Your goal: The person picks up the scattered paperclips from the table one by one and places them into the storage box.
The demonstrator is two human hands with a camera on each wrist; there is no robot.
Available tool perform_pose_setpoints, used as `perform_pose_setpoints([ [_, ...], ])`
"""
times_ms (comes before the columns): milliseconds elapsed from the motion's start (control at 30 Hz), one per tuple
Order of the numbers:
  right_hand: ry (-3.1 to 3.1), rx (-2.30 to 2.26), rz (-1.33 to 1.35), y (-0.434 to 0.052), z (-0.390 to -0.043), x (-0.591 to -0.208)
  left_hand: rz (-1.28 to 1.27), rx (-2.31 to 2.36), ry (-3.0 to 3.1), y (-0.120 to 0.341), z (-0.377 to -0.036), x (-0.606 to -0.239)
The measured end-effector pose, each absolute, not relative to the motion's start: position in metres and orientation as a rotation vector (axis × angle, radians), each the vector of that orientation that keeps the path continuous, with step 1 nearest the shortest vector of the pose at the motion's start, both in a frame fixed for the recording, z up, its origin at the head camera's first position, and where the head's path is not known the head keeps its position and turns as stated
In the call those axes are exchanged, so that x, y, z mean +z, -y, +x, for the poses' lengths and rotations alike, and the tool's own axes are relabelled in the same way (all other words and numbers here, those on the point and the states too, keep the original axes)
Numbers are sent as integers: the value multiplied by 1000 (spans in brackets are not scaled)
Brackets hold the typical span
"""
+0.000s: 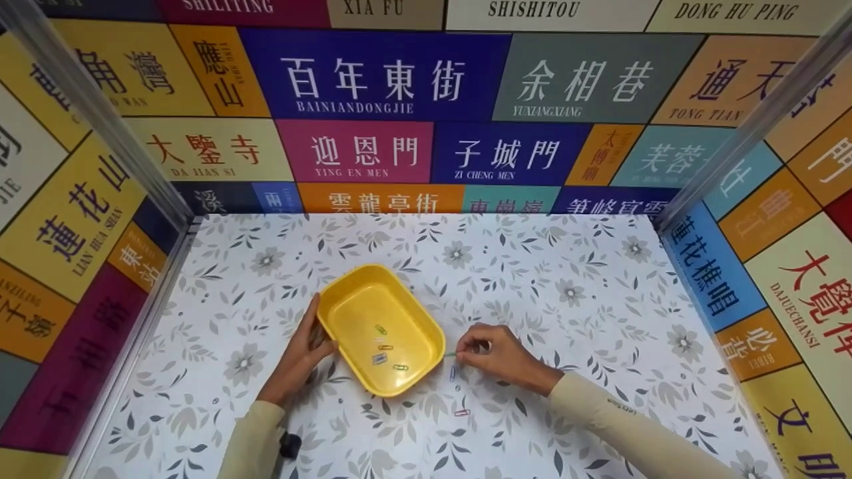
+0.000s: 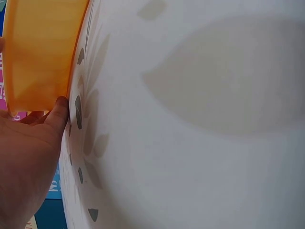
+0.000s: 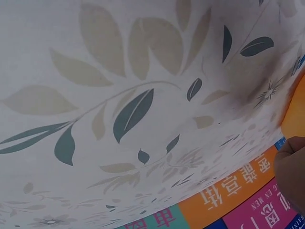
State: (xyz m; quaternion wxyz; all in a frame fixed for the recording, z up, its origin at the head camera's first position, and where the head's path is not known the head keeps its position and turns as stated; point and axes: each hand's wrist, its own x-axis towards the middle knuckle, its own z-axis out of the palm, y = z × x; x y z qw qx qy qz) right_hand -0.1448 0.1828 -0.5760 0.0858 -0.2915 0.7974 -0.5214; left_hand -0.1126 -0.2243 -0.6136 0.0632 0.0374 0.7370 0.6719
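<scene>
Yellow tray [image 1: 383, 326] on the floral table [image 1: 566, 279], near its middle, tilted so that its long axis runs from upper left to lower right in the head view. Inside it lie four small paper clips [image 1: 381, 342], their colours hard to make out at this size. The left hand [image 1: 303, 352] rests against the tray's left rim, fingers fairly straight along the wall; the left wrist view confirms contact, with a fingertip [image 2: 59, 112] against the tray's orange-looking side [image 2: 40, 52], though most of the hand is cut off by the frame edge. The right hand [image 1: 489, 352] sits just beside the tray's right rim, fingers curled together and pinching a thin green clip [image 1: 451, 354], which points toward the tray; the grip itself is too small to see clearly. The right wrist view shows only a knuckle [image 3: 291, 174] at the lower right corner, a sliver of tray [image 3: 295, 112], and the table's leaf print close up. Two more clips lie loose on the table below the right hand, one bluish [image 1: 452, 372] and one pinkish [image 1: 461, 412]. A small dark object [image 1: 290, 444] is partly hidden beside the left sleeve. Walls of coloured signs [image 1: 373, 80] enclose the table on three sides.
</scene>
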Motion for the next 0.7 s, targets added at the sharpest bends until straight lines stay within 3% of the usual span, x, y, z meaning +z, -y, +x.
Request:
perform_pose_setpoints([
  [700,-2365,-1452,-885,-168,-153,-563,100,2036,-2215,224,-114,-615],
])
